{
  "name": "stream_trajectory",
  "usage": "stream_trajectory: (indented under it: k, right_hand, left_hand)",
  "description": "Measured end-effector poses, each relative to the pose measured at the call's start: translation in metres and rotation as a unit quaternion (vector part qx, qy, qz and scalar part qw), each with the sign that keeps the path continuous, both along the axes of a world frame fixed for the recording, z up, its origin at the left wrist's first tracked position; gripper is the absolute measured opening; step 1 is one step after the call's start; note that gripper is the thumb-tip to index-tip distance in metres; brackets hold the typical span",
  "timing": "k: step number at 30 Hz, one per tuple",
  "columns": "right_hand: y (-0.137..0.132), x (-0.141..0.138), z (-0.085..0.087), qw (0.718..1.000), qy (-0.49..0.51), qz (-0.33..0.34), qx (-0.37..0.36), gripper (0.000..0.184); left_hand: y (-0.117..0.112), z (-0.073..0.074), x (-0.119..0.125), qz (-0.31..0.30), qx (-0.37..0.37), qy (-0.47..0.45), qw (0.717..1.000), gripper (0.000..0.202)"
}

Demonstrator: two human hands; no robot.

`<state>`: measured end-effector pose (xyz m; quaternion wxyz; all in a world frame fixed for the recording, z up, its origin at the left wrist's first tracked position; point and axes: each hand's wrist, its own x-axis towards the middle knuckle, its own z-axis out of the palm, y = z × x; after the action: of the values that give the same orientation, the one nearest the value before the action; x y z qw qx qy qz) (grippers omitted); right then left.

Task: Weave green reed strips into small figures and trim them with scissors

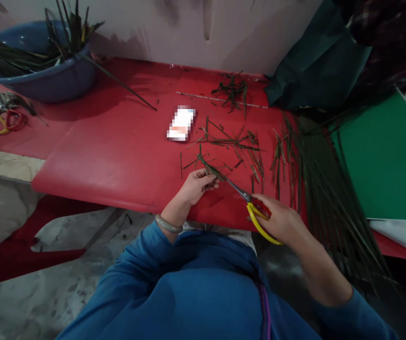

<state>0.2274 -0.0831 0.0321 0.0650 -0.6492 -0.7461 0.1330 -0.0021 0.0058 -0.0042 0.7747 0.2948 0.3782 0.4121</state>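
Observation:
Near the front edge of the red table, my left hand [200, 185] pinches a small knotted piece woven from green leaf strips [203, 159], its thin ends sticking out upward and to the left. In my right hand [280, 216] is a pair of scissors [245, 195] with one yellow and one red handle. The dark blades point up and left and reach the leaf piece beside my left fingers. Whether the blades are parted there is too small to tell.
Leaf scraps [236, 141] litter the red tabletop [118, 141], with a heap [232, 92] behind. A pixelated phone [181, 123] lies close by. Long leaves [334, 198] hang over the right side beside a green board [383, 156]. A blue basin [57, 80] and other scissors [6, 120] are left.

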Motion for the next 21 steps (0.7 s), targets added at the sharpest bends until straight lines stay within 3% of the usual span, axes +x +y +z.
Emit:
stream_trajectory:
  k: [4,8,11,14,21]
  right_hand:
    - [0.009,0.015,0.0,0.998,-0.044,-0.028,0.033,0.043]
    - [0.017,-0.003,0.01,0.99,0.063,-0.067,0.11,0.032]
    - [0.027,-0.038,0.013,0.981,0.182,-0.028,0.061,0.027]
    - [0.042,-0.065,0.007,0.979,0.202,0.001,0.04,0.025]
    - [0.06,-0.072,-0.008,0.962,0.273,-0.006,0.003,0.018]
  left_hand:
    - [0.0,-0.001,0.0,-0.004,0.004,-0.013,1.0,0.023]
    - [-0.002,0.0,0.002,-0.023,0.026,0.003,0.999,0.023]
    - [-0.003,-0.001,0.003,-0.036,0.05,0.034,0.998,0.023]
    - [-0.005,-0.003,0.003,-0.044,0.069,0.048,0.995,0.023]
    - [-0.005,-0.001,0.003,-0.052,0.085,0.061,0.993,0.021]
